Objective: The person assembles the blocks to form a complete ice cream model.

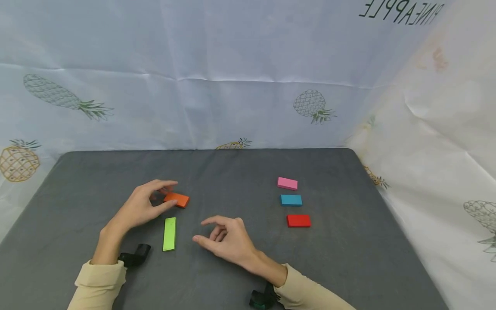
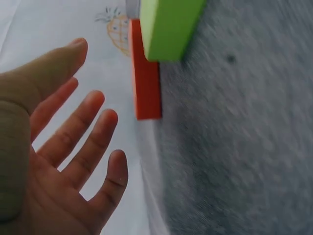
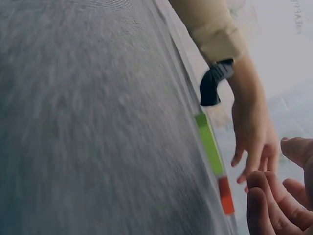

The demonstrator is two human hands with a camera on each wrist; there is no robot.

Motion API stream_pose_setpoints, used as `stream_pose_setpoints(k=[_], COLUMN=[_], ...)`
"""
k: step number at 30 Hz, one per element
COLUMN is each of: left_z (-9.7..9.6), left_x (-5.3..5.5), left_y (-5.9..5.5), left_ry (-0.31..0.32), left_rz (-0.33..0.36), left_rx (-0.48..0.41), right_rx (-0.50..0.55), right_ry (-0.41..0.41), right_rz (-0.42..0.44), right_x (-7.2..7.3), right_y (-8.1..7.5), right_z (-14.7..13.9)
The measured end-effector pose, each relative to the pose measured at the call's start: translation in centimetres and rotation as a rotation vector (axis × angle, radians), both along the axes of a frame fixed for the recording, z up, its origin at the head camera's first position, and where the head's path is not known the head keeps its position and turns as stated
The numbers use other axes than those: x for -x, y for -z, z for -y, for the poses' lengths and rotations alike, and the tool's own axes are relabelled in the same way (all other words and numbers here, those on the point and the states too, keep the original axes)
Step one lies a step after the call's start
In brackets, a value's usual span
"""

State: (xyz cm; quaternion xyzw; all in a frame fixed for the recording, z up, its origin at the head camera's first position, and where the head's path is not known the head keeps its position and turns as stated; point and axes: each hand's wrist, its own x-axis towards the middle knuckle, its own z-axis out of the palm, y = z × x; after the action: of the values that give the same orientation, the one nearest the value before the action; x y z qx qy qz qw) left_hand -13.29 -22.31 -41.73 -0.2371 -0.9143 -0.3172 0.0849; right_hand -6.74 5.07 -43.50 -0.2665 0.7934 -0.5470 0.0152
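My left hand (image 1: 145, 204) hovers by an orange block (image 1: 179, 199), thumb and fingers apart around its left end in the head view. In the left wrist view a gap shows between that hand (image 2: 73, 171) and the orange block (image 2: 146, 88). A lime green block (image 1: 169, 234) lies lengthwise on the table, nearer to me than the orange one. To the right of the green block is my right hand (image 1: 228, 241), its fingers loosely bent with nothing between them. The right wrist view shows the green block (image 3: 209, 144) and the left hand (image 3: 254, 132) beyond.
Three blocks lie in a column on the right of the dark grey table (image 1: 232, 172): pink (image 1: 287, 184), blue (image 1: 291, 200) and red (image 1: 299, 221). A white pineapple-print cloth (image 1: 232, 107) hangs behind the table. Black devices (image 1: 134, 255) are worn at both wrists.
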Motion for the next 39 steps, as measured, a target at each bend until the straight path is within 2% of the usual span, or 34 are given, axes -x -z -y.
stream_pose_setpoints(k=[6,11,20,23,29,33,39], left_z=[1.1,1.8,2.2,2.1,1.8,1.8,1.8], left_x=[0.3,0.6,0.9,0.9,1.0,0.9,0.8], left_y=[1.0,1.7,2.4,2.6,3.3,3.6,3.5], left_ry=[-0.032,-0.062,-0.037,-0.032,0.0,0.022,0.031], left_rz=[0.038,0.082,0.147,0.153,0.09,0.058,0.052], left_rx=[-0.009,-0.025,-0.01,-0.007,-0.028,-0.038,-0.035], right_rx=[0.031,0.046,0.098,0.065,-0.049,-0.106,-0.174], right_ry=[-0.046,-0.051,-0.074,-0.062,-0.013,-0.017,-0.022], right_rz=[0.068,0.141,0.266,0.244,0.161,0.153,0.125], right_x=[-0.1,0.1,0.0,-0.1,-0.1,0.2,0.4], right_y=[0.0,0.2,1.2,1.6,1.9,1.9,1.8], right_z=[2.2,3.7,5.6,6.0,6.4,6.7,7.2])
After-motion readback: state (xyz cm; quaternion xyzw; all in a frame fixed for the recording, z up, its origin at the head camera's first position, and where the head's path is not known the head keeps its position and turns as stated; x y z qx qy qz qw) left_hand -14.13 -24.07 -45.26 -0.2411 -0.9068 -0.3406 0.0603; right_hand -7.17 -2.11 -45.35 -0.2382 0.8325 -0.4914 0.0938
